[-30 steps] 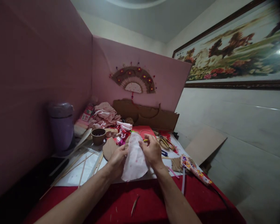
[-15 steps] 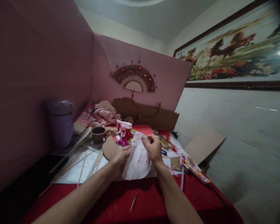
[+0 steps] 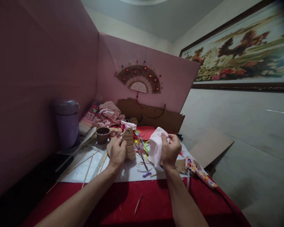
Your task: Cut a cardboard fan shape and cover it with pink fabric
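Observation:
My left hand (image 3: 117,154) is closed round a brown ribbed cardboard piece (image 3: 129,143) and holds it upright over the table. My right hand (image 3: 170,150) is closed on a crumpled white fabric piece (image 3: 155,145) with faint pink dots, held a hand's width to the right of the cardboard. Between and below the two hands lie coloured scraps and ribbons (image 3: 142,148) on white paper (image 3: 130,171).
A red cloth (image 3: 123,205) covers the table front. Thin wooden sticks (image 3: 87,165), a brown cup (image 3: 102,134), a purple lidded container (image 3: 67,123), pink cloth (image 3: 109,113) and cardboard pieces (image 3: 153,116) stand behind. A decorated fan (image 3: 139,79) hangs on the pink board. A flowered strip (image 3: 198,171) lies right.
The hands have moved apart. The white fabric came off the cardboard piece: the right hand carried it right and crumpled it, while the left hand keeps the bared cardboard.

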A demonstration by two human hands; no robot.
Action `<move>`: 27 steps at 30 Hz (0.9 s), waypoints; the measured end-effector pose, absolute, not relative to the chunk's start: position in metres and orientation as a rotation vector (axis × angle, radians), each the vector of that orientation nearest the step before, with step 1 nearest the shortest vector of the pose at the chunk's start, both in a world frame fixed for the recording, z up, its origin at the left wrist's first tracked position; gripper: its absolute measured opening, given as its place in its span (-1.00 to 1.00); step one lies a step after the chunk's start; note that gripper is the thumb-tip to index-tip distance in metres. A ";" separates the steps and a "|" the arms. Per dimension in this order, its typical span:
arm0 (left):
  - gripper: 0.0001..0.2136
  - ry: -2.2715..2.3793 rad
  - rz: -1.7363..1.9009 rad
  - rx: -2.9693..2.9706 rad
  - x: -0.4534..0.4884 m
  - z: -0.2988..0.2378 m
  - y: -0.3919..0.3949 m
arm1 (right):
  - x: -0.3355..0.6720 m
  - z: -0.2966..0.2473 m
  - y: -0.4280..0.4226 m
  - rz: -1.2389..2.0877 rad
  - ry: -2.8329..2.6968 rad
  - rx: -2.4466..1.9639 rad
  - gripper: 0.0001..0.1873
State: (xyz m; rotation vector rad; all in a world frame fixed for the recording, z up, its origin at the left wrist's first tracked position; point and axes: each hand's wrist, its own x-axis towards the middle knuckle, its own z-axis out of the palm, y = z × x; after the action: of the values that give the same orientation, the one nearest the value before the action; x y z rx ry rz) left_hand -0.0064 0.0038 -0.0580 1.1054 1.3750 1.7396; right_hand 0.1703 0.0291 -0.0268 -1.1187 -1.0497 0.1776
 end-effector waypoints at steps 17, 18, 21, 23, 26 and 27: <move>-0.82 0.836 1.343 0.639 0.014 -0.041 -0.015 | 0.156 -0.038 0.034 0.413 -1.500 -1.085 -0.60; -0.83 0.840 1.365 0.641 0.014 -0.042 -0.014 | 0.155 -0.040 0.036 0.483 -1.555 -1.115 -0.56; -0.83 0.864 1.421 0.649 0.012 -0.046 -0.009 | 0.153 -0.046 0.040 0.584 -1.629 -1.198 -0.56; -0.82 0.867 1.447 0.649 0.010 -0.048 -0.006 | 0.153 -0.048 0.041 0.557 -1.627 -1.248 -0.60; -0.80 0.837 1.499 0.649 0.009 -0.050 -0.003 | 0.152 -0.048 0.041 0.573 -1.644 -1.298 -0.65; -0.79 0.826 1.504 0.645 0.009 -0.050 -0.002 | 0.152 -0.048 0.041 0.598 -1.655 -1.312 -0.65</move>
State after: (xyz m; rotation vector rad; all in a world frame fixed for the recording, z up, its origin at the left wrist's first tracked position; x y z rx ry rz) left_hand 0.0088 -0.0024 -0.0501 0.6453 0.8265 1.5038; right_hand 0.1521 0.0405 -0.0475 -1.3120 -1.6554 0.5980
